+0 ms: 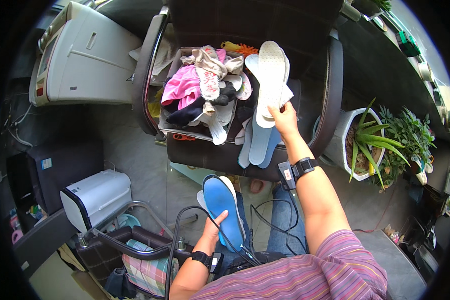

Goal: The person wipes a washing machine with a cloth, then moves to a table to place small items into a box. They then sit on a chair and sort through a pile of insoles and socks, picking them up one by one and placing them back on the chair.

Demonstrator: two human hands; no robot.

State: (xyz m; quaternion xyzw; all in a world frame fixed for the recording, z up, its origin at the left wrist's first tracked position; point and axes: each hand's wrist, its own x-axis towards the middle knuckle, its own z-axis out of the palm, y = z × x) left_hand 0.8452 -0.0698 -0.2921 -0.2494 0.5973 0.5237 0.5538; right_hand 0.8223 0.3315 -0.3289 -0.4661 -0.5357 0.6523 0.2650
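Observation:
My left hand (212, 227) grips a blue shoe insole (222, 206) near my lap, with a paler insole (201, 198) showing behind it. Ahead of me, my right hand (286, 119) holds the heel end of white perforated insoles (272, 82), one over another. Beneath these, several grey-blue insoles (260, 146) lie on the dark chair seat (202, 155) and stick out past its front edge. Left of them on the seat stands a box (176, 131) heaped with socks, a pink cloth (182, 86) and more insoles. Its contents partly cover one another.
Black cables (180, 213) loop across my lap. Armrests (146, 75) flank the chair. A potted aloe (367, 137) stands to the right. On the left are a large white appliance (93, 56), a small white bin-like unit (101, 198) and another chair with a plaid cushion (150, 262).

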